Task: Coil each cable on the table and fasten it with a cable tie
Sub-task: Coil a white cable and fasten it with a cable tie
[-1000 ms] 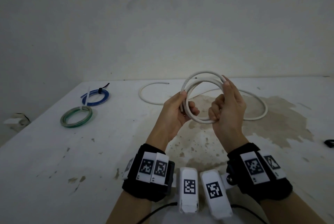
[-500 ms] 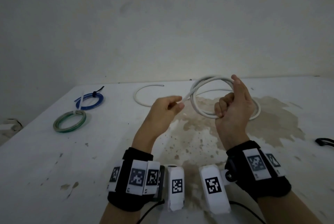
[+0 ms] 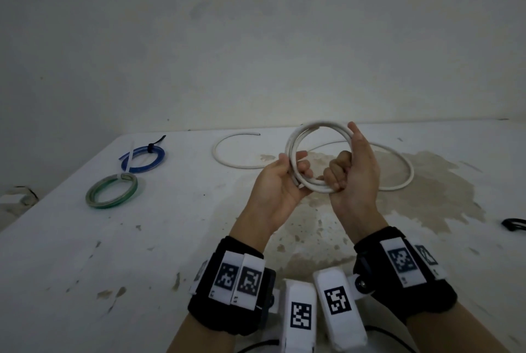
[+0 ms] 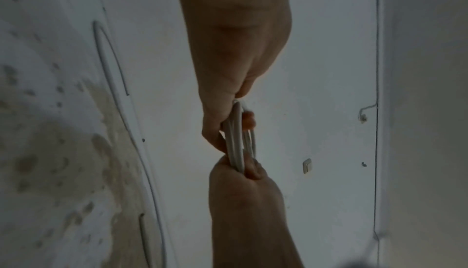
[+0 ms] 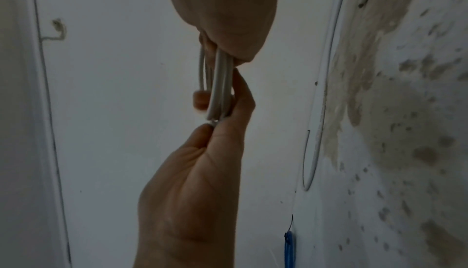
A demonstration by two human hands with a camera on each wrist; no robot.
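A white cable's coil [image 3: 316, 126] of a few turns is held upright above the table between both hands. My left hand [image 3: 294, 167] grips its lower left side, thumb in front and fingers curled behind. My right hand [image 3: 349, 159] grips the right side, fingers curled round the bottom strands and thumb up along the loop. The left wrist view shows the coil [image 4: 235, 132] edge-on between the left hand [image 4: 238, 112] and right hand [image 4: 244, 169]. In the right wrist view the coil [image 5: 220, 84] runs from the right hand [image 5: 225, 52] to the left hand [image 5: 222, 121]. The uncoiled tail [image 3: 400, 183] lies on the table behind.
On the stained white table [image 3: 142, 238], a blue coil [image 3: 143, 157] with a black tie and a green coil [image 3: 112, 190] lie at the far left. A small black item [image 3: 513, 223] sits at the right edge. A wall stands behind the table.
Half a second ago my left hand was off the coil, pinching a strand to its left. It has now come back and grips the coil's left side.
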